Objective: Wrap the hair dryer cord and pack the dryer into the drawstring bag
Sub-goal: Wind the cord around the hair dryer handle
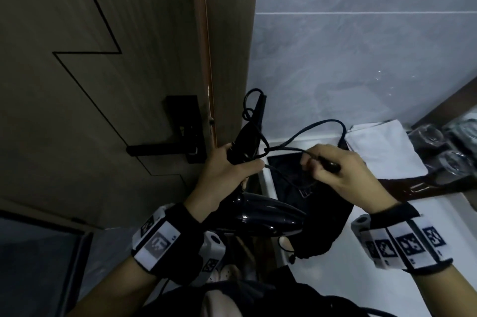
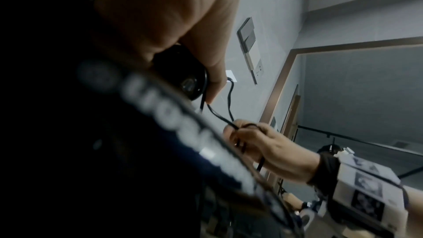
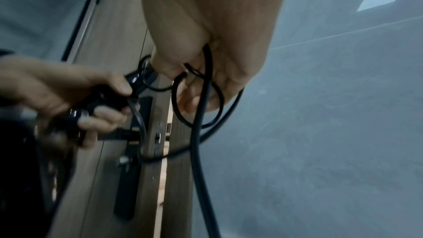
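Left hand (image 1: 227, 169) grips dryer (image 1: 268, 216) handle; right hand (image 1: 343, 172) pinches cord (image 1: 309, 128) beside it. Keep loops snug, taut.

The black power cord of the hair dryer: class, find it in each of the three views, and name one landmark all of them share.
Head view: the black power cord arcs mid-frame from the left hand to the right hand.
Left wrist view: it hangs centre, running down into the right hand.
Right wrist view: it drops from the right hand, top centre, to the bottom edge.
Shared landmark: the right hand pinching the cord.
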A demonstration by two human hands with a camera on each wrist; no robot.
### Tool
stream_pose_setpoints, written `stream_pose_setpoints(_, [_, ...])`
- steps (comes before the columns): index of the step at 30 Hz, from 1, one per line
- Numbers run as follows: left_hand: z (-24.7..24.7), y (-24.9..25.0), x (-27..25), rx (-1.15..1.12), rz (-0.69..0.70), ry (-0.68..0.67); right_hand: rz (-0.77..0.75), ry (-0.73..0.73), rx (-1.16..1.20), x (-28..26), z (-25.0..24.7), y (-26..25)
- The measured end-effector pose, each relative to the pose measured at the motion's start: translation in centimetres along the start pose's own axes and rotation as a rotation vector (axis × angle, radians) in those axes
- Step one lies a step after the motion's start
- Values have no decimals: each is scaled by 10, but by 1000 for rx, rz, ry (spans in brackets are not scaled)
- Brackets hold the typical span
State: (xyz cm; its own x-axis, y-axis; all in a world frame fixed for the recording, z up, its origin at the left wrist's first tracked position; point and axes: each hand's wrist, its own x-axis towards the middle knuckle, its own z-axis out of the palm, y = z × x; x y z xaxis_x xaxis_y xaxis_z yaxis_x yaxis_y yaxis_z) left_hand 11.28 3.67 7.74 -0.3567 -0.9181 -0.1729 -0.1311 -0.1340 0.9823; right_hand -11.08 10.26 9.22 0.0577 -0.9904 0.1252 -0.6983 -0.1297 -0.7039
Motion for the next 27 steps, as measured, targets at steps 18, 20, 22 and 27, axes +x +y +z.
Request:
stream_pose_setpoints(18, [-18,-38,5,16,-50,117,343,243,499,3,-22,36])
stream_pose_setpoints(20, [-13,-35,5,14,-60,106,301,98,290,1,-12,32])
stream_pose_setpoints(22, [-9,-33,5,-7,-60,102,263,-86,205,-3,-5,24])
stream_pose_setpoints(27, [-6,-31,2,-44,-40,94,214,-192,324,-3,-4,14])
